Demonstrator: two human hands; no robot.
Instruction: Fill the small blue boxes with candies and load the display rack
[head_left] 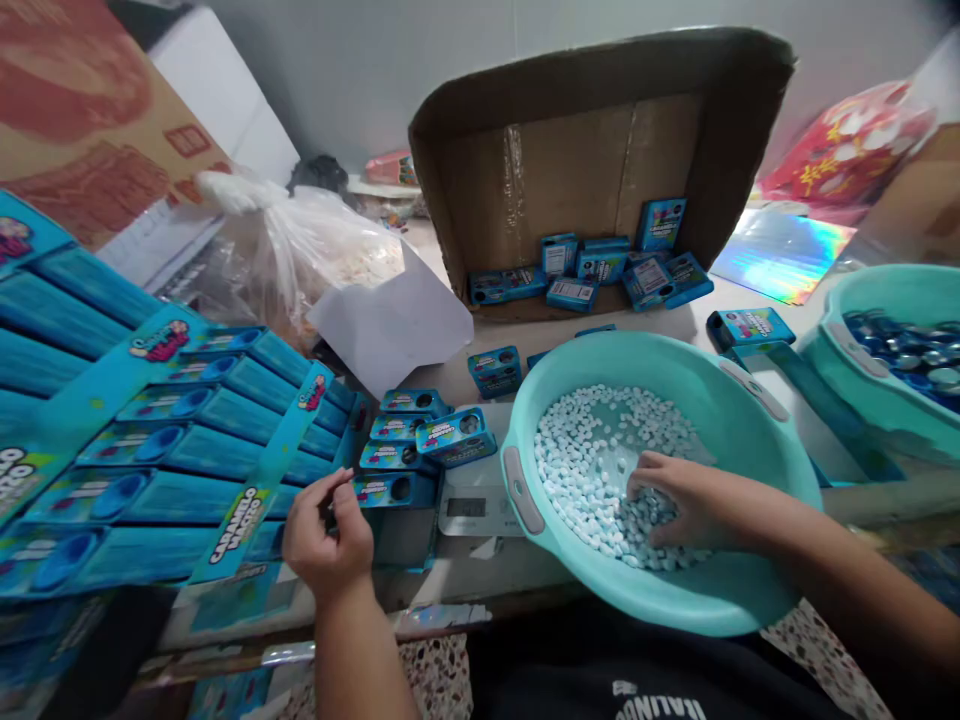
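Right hand (679,495): curved fingers (648,466) dipped in white pellets (574,480); cannot tell whether gripping
Pellets: loose in teal basin (622,592), around those fingers
Left hand (330,530): fingers curled near blue boxes (394,457), contents unclear

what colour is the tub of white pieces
The tub is light turquoise, seen in the head view.

Candies (574,490) in basin (637,592); scale (491,512) left; carton (574,175) behind, boxes (602,262) inside.

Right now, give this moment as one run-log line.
Left hand: beside blue boxes | Right hand: among white pieces in turquoise basin
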